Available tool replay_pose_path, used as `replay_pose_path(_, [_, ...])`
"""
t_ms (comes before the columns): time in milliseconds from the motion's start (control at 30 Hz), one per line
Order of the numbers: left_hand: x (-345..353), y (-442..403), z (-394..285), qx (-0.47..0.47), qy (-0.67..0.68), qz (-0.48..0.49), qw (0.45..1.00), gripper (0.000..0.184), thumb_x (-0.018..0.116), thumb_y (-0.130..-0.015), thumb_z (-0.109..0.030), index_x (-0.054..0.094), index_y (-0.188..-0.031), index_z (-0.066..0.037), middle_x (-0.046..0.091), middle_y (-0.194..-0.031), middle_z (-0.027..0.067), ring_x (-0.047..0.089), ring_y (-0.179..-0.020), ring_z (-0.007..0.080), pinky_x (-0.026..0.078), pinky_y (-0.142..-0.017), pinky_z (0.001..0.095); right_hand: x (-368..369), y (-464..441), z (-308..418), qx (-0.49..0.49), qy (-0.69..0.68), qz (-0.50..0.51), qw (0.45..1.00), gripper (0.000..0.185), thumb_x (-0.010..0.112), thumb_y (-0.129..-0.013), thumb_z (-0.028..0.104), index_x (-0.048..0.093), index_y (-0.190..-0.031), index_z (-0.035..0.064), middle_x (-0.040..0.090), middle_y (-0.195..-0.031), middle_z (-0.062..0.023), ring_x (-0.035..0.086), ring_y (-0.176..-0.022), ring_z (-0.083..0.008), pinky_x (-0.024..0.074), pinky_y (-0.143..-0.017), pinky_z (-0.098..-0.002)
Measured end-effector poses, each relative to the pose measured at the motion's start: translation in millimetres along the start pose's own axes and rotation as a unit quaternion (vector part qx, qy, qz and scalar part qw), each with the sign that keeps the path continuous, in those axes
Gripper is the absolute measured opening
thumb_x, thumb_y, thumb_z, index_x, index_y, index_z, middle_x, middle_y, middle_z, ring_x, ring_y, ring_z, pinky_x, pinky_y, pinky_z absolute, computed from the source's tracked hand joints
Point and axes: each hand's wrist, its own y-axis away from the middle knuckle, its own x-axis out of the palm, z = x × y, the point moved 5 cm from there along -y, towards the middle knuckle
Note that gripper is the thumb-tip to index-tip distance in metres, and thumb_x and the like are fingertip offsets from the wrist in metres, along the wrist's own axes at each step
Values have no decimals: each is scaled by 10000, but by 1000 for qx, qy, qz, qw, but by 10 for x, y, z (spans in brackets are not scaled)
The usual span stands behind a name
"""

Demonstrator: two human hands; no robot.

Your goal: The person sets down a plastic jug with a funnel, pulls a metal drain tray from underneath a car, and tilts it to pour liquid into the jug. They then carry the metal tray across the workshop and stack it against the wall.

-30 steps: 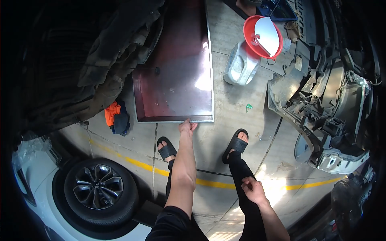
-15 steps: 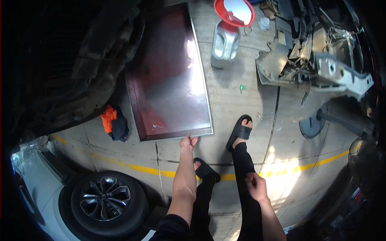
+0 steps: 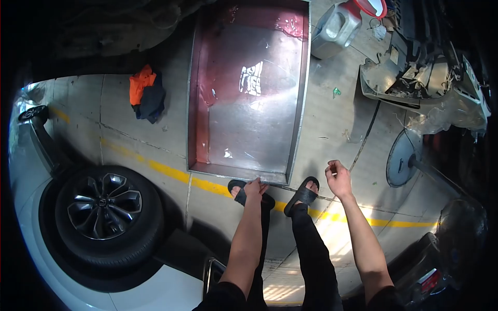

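Note:
A long, shallow metal drip tray lies on the floor in front of me, with reddish fluid spread over its far part. At its near rim is my left hand, palm toward the edge and fingers closed on the lip. My right hand hangs in the air to the right of the tray, touching nothing. Its fingers are loosely bent and a little apart, and I see nothing in them. Beyond the tray's right side stands a grey jug with a red funnel on top, partly cut off.
An orange and dark cloth lies left of the tray. A white car's wheel is at lower left. Removed car parts and a round metal stand base are on the right. My sandalled feet are close to the tray's near edge.
The tray has come nearer to my feet, out from under the dark vehicle, with my left hand on its rim. Fluid ripples in it. My right hand has risen away from my leg.

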Motion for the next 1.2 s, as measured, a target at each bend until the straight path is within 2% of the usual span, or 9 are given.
replay_pose_path(300, [-215,1,414,-68,-129,52,988,218,585,-907,-157,604,-1033,20,667,-851,147,680,-797,279,589,-739,422,635,-595,-88,65,-22,-37,997,426,612,-844,242,548,-1167,-29,664,-988,-182,648,-937,-334,499,-847,-407])
replay_pose_path(333, [-276,19,177,40,-324,3,945,256,614,-878,-210,641,-991,18,685,-828,151,689,-783,291,578,-731,418,747,-621,-149,60,-4,-56,997,460,617,-851,266,536,-1190,-34,660,-1003,-198,640,-961,-352,494,-858,-416])
replay_pose_path(400, [-243,293,-452,284,-600,-134,736,380,654,-796,-360,709,-868,9,702,-820,192,693,-810,354,542,-734,439,983,-687,-208,68,-28,-66,995,476,618,-856,280,527,-1202,-33,656,-1008,-210,634,-972,-366,491,-863,-422])
replay_pose_path(500, [-301,598,-1472,477,-459,-210,720,300,591,-848,-264,648,-835,31,644,-772,261,633,-767,447,476,-712,532,1155,-757,-174,73,-63,-76,992,480,616,-861,291,524,-1202,-33,653,-1011,-226,628,-985,-378,487,-868,-427])
replay_pose_path(600, [-495,436,-2450,674,-395,-295,550,280,590,-868,-241,611,-873,39,610,-896,232,586,-871,422,459,-802,483,1321,-902,-77,52,-107,-79,990,427,614,-863,281,550,-1140,-38,657,-961,-220,632,-944,-370,486,-837,-431])
replay_pose_path(867, [-816,65,-3229,521,-459,-300,655,348,600,-861,-280,632,-847,66,608,-818,259,593,-802,423,448,-772,497,1283,-803,-95,61,-95,-190,975,335,620,-852,215,574,-1071,-34,619,-931,-183,620,-826,-325,488,-782,-416])
replay_pose_path(933, [-932,146,-2942,549,-453,-297,636,343,606,-867,-286,655,-784,43,630,-760,256,627,-738,414,443,-652,493,1255,-612,-185,47,-72,-181,980,327,616,-851,201,572,-1070,-36,615,-964,-187,620,-835,-332,489,-789,-417])
replay_pose_path(1133, [-1595,783,-1447,399,-495,-132,760,376,594,-819,-98,593,-1192,-58,665,-903,241,649,-850,398,495,-803,467,906,256,-514,69,-9,-97,993,312,620,-852,218,567,-1045,-20,647,-915,-200,642,-895,-341,497,-810,-419])
replay_pose_path(1200, [-1835,1035,-1076,339,-569,-155,733,497,615,-805,-112,513,-1290,-75,673,-910,217,650,-883,378,492,-844,471,743,639,-470,135,-16,-55,989,310,611,-864,272,566,-997,-4,662,-876,-200,653,-867,-367,506,-790,-435])
